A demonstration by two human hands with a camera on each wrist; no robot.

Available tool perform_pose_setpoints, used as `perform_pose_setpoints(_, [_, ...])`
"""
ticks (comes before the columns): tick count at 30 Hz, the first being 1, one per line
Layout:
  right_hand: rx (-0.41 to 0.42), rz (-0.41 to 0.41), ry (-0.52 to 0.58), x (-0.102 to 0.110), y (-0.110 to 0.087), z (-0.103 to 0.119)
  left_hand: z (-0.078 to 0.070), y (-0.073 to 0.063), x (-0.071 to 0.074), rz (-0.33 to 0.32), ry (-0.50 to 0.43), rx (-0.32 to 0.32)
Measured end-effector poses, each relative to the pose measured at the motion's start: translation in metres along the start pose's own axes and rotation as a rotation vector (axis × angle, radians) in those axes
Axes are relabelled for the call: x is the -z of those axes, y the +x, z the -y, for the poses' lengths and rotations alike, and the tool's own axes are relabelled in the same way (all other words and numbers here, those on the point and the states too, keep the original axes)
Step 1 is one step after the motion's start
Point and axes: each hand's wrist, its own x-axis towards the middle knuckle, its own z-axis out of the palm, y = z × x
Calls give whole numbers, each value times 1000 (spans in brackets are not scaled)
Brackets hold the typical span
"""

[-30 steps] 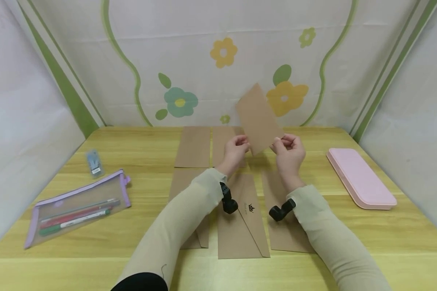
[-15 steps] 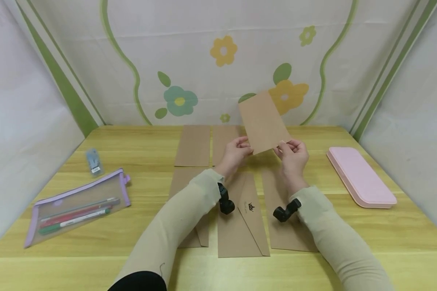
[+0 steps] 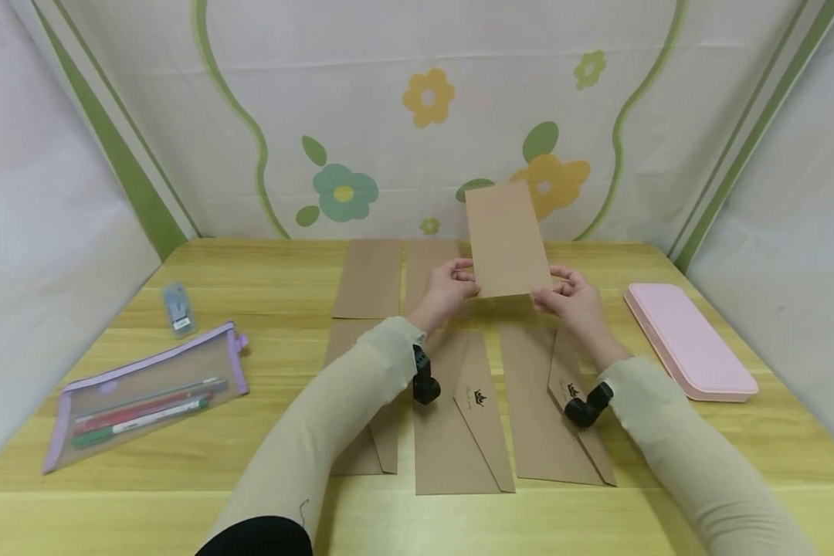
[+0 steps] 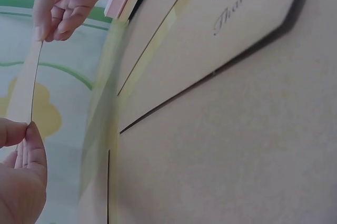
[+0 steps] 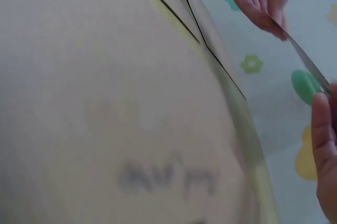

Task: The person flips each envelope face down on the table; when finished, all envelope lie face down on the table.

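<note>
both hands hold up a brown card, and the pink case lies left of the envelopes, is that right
Wrong side: the pink case lies right of the envelopes, as the head view shows. Both hands do hold up a brown card.

The brown card has turned from a slant to nearly straight, its top edge almost level. The right hand has shifted outward and slightly lower, uncovering the rightmost envelope's crown print.
</note>
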Motion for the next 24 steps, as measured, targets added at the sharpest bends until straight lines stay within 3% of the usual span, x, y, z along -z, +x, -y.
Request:
perform_pose_setpoints(5, [-45, 102, -201, 19, 1, 0, 4, 0, -3, 14, 99, 14])
perform_pose_setpoints(11, [-109, 121, -434, 33, 2, -6, 11, 2, -12, 38, 143, 20])
perform_pose_setpoints(14, [-141, 132, -447, 36, 2, -12, 16, 3, -15, 58, 160, 35])
perform_pose_setpoints(18, [-165, 141, -373, 38, 2, -18, 22, 5, -16, 81, 205, 49])
perform_pose_setpoints(24, [-189, 145, -365, 39, 5, -24, 22, 5, -19, 97, 231, 79])
